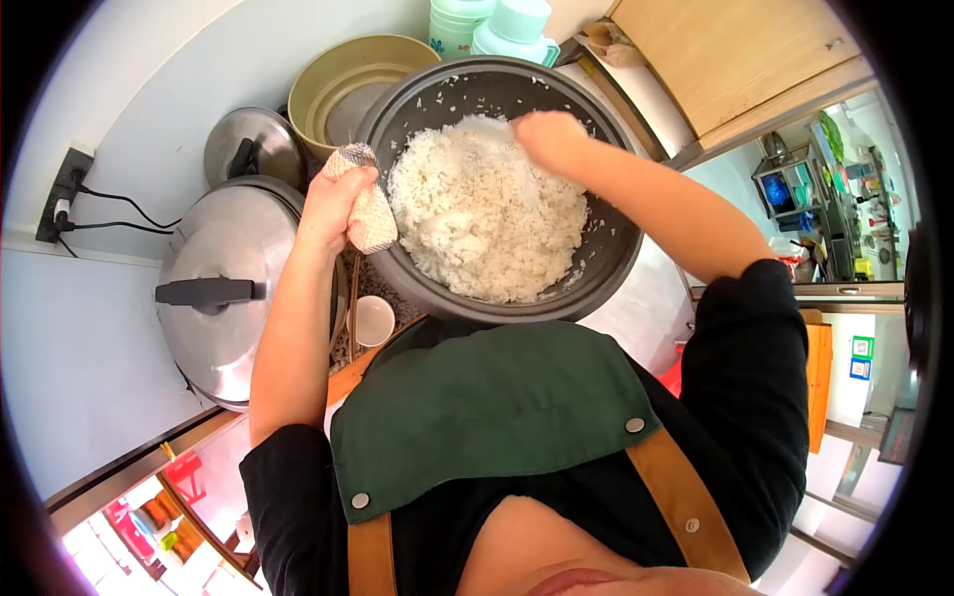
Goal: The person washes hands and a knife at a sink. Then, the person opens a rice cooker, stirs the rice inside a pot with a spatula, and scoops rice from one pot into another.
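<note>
A large dark pot (618,253) holds a heap of cooked white rice (487,214), with loose grains stuck to its inner wall. My left hand (333,204) is closed around a folded checked cloth (373,217) at the pot's left rim. Over the far side of the rice, my right hand (552,139) is closed in a fist. From it a pale, blurred rice paddle (487,126) reaches into the rice; its handle is hidden by my fingers.
Left of the pot stands a big lidded metal cooker (224,333). Behind are another lid (256,139), an olive-coloured basin (318,84) and mint-green flasks (512,40). A small white bowl (375,321) and chopsticks (354,308) lie near the pot. A wooden cabinet (735,60) is at right.
</note>
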The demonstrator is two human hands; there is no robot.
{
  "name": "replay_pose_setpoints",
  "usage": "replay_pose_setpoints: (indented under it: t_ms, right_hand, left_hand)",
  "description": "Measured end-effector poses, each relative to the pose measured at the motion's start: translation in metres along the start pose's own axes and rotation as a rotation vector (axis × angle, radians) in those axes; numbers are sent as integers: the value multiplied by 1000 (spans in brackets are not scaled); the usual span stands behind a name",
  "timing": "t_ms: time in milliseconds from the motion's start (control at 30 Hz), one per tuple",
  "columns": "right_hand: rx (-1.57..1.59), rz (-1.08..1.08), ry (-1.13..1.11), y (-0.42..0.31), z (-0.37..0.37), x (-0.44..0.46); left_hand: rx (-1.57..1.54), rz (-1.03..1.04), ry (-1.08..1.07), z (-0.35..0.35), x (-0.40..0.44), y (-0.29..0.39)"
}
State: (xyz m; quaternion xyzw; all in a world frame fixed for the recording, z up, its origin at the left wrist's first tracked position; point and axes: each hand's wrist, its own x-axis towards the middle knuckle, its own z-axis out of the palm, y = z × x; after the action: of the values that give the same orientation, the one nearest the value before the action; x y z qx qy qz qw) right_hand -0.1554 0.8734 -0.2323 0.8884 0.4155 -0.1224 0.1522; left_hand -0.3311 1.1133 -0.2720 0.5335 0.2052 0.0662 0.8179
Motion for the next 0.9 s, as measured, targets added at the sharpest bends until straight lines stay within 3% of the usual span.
replay_pose_setpoints:
  t_ms: [100,200,300,400,533,700,900]
  right_hand:
    - [119,64,-1,8,19,24]
    - [146,-120,8,-27,21,14]
    - [158,-164,-43,-33,16,-9]
    - [100,-350,-105,-45,15,-25]
    - [147,-657,67,-34,14,-39]
    - [-20,-189,132,-4,-4,14]
    - [132,-233,83,-25,5,31]
  left_hand:
    - [33,3,4,-1,3,2]
    - [19,26,26,0,1,-3]
    - [-5,51,64,6,2,0]
    - [-14,44,63,5,2,-2]
    - [-16,52,32,3,2,0]
    - [22,-13,-6,-2,5,3]
    - [5,17,29,0,2,-1]
